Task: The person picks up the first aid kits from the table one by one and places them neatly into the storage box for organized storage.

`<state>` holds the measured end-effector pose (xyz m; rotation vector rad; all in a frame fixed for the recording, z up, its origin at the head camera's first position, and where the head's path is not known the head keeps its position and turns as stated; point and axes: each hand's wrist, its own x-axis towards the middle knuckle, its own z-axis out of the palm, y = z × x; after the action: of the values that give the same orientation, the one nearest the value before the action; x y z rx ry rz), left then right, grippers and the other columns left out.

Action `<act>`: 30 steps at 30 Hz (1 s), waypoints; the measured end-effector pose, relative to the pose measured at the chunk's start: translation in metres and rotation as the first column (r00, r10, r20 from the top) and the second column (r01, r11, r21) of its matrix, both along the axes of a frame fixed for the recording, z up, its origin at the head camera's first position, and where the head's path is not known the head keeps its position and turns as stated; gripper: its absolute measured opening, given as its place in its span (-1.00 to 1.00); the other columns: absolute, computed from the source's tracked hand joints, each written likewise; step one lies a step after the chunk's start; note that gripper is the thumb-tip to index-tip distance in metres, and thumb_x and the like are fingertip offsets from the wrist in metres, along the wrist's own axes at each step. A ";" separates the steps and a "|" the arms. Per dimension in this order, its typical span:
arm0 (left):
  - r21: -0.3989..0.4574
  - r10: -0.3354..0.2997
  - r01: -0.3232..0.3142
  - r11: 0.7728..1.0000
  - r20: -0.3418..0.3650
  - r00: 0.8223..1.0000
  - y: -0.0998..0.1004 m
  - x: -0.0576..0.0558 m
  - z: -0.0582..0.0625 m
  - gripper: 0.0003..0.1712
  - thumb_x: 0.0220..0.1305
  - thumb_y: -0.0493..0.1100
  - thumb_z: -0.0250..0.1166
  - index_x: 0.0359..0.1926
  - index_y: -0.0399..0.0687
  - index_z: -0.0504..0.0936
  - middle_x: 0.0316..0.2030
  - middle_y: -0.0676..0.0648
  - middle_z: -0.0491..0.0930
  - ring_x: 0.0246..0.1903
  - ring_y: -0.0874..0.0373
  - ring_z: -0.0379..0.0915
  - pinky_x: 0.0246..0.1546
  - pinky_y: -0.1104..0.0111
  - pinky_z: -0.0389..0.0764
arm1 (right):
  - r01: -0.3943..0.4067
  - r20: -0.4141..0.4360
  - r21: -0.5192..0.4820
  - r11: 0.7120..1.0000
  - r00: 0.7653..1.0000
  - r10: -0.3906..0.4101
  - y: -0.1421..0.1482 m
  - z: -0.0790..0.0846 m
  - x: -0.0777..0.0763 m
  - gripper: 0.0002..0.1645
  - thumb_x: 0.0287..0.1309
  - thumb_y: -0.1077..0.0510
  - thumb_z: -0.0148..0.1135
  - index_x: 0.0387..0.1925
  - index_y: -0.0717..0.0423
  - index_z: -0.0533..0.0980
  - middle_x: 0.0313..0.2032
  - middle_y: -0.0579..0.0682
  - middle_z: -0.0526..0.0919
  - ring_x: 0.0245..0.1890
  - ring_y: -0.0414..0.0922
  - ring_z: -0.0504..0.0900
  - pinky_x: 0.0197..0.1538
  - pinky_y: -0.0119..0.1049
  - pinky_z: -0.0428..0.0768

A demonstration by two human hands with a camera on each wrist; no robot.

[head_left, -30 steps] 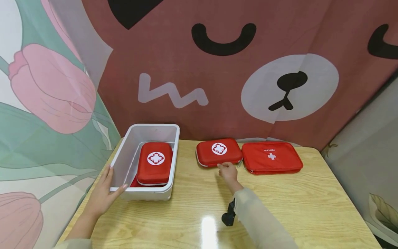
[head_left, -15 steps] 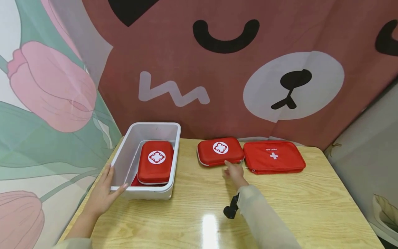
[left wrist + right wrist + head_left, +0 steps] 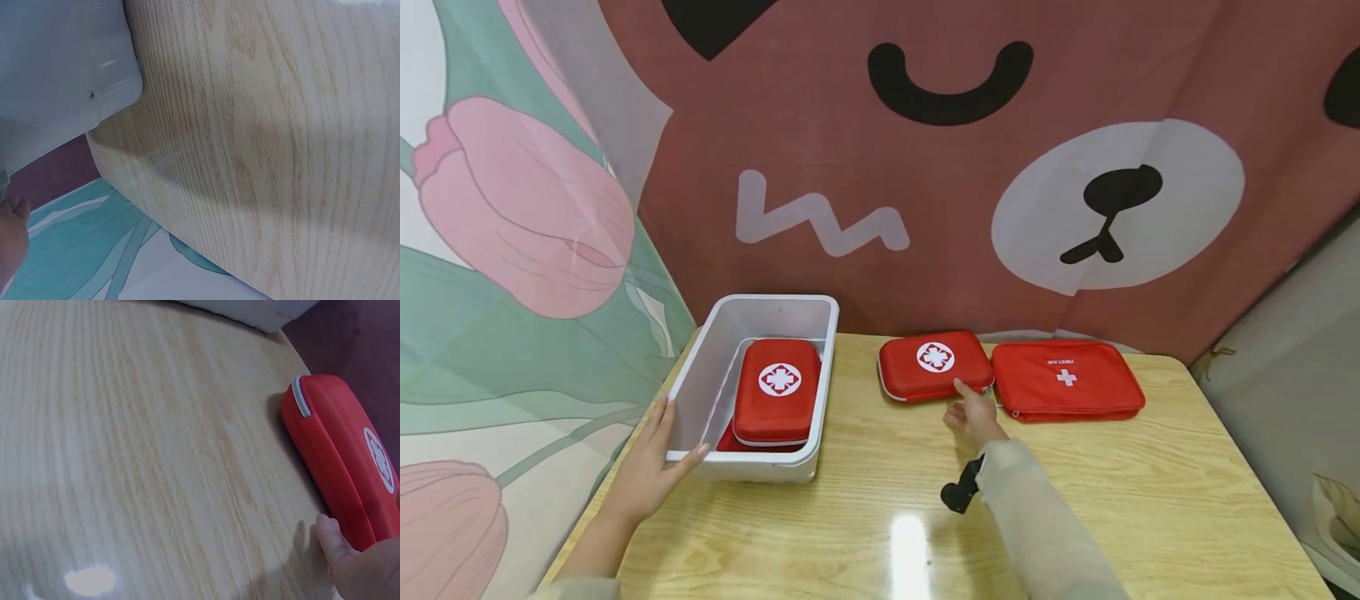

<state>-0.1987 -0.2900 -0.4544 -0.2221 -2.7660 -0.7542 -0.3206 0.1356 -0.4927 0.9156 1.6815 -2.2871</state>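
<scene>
My left hand point(image 3: 651, 462) rests on the near left corner of a white plastic bin point(image 3: 831, 358), its thumb along the front rim and its fingers against the left side. Inside the bin a red hard first-aid case point(image 3: 756, 379) lies over another red item point(image 3: 726, 442). My right hand point(image 3: 977, 414) touches the front edge of a second red first-aid case point(image 3: 902, 367), near its right corner. The right wrist view shows that case's zipper point(image 3: 300, 397) and the thumb beside its lower edge. A flat red first-aid pouch point(image 3: 1097, 387) lies just right of it.
The wooden table point(image 3: 850, 517) meets a bear-printed cloth backdrop point(image 3: 820, 100) right behind the bin and cases. A flower-printed cloth point(image 3: 527, 208) stands along the left side. A black wrist camera point(image 3: 961, 487) sits on the right wrist.
My right hand has slid right along the front edge of the second case toward its right corner. The left hand stays on the bin. The view has shifted slightly.
</scene>
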 end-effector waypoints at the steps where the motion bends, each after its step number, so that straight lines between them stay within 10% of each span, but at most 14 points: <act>1: -0.001 0.001 -0.001 1.000 0.000 1.000 0.000 0.000 0.000 -0.08 0.07 0.03 0.17 0.27 -0.34 -0.10 0.28 -0.25 -0.19 0.19 -0.27 -0.17 0.09 -0.06 -0.03 | -0.005 -0.014 -0.024 1.000 1.000 0.005 0.001 0.002 0.001 -0.20 0.10 0.07 0.06 0.20 0.41 -0.05 -0.02 0.42 0.25 -0.38 0.02 0.48 -0.08 -0.08 0.41; 7: 0.008 0.002 -0.002 1.000 -0.001 1.000 0.000 0.000 -0.001 -0.08 0.08 0.02 0.17 0.27 -0.33 -0.10 0.29 -0.23 -0.21 0.19 -0.25 -0.18 0.11 -0.03 -0.05 | -0.028 -0.048 -0.096 0.995 0.999 0.024 0.004 -0.017 -0.015 -0.19 0.07 0.02 0.10 0.21 0.32 -0.02 -0.12 0.37 0.32 -0.34 0.05 0.49 -0.25 -0.14 0.52; 14: 0.015 0.002 -0.002 1.000 -0.005 1.000 0.001 -0.002 -0.002 -0.08 0.07 0.01 0.18 0.28 -0.31 -0.11 0.30 -0.19 -0.23 0.20 -0.23 -0.19 0.11 -0.03 -0.05 | -0.018 -0.068 -0.200 0.980 0.998 0.005 0.031 -0.142 -0.088 0.06 -0.17 -0.11 0.29 0.23 0.19 -0.09 -0.29 0.47 0.34 -0.35 0.23 0.49 -0.37 -0.05 0.53; 20: 0.016 0.004 -0.004 1.000 -0.005 1.000 0.001 -0.002 -0.002 -0.08 0.07 0.00 0.18 0.28 -0.30 -0.11 0.30 -0.18 -0.23 0.21 -0.21 -0.20 0.11 -0.03 -0.05 | 0.017 0.011 -0.200 0.980 1.000 -0.015 -0.003 -0.035 -0.032 -0.07 0.06 -0.03 0.10 0.28 0.21 -0.16 0.06 0.44 0.13 0.04 0.26 0.25 -0.09 -0.09 0.41; 23: 0.014 0.005 -0.004 1.000 -0.007 1.000 0.001 -0.002 -0.002 -0.08 0.06 0.00 0.19 0.28 -0.31 -0.10 0.30 -0.18 -0.22 0.21 -0.21 -0.20 0.10 -0.03 -0.03 | 0.038 0.031 -0.195 0.980 0.999 -0.033 -0.010 -0.008 -0.018 -0.19 0.14 0.02 -0.02 0.26 0.28 -0.13 0.03 0.42 0.14 0.08 0.23 0.20 -0.01 -0.09 0.33; 30: 0.004 0.008 -0.008 1.000 -0.020 1.000 0.001 -0.003 -0.003 -0.08 0.05 -0.01 0.20 0.28 -0.31 -0.08 0.30 -0.17 -0.19 0.20 -0.20 -0.17 0.11 0.00 -0.02 | 0.071 0.020 -0.195 0.978 0.997 -0.068 0.000 -0.067 -0.050 -0.21 -0.03 -0.01 0.21 0.13 0.31 0.12 -0.29 0.32 0.34 -0.25 0.17 0.48 -0.25 -0.07 0.51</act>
<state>-0.2014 -0.2892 -0.4569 -0.2167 -2.7449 -0.7519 -0.3706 0.1353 -0.5596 0.9572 1.4090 -2.4322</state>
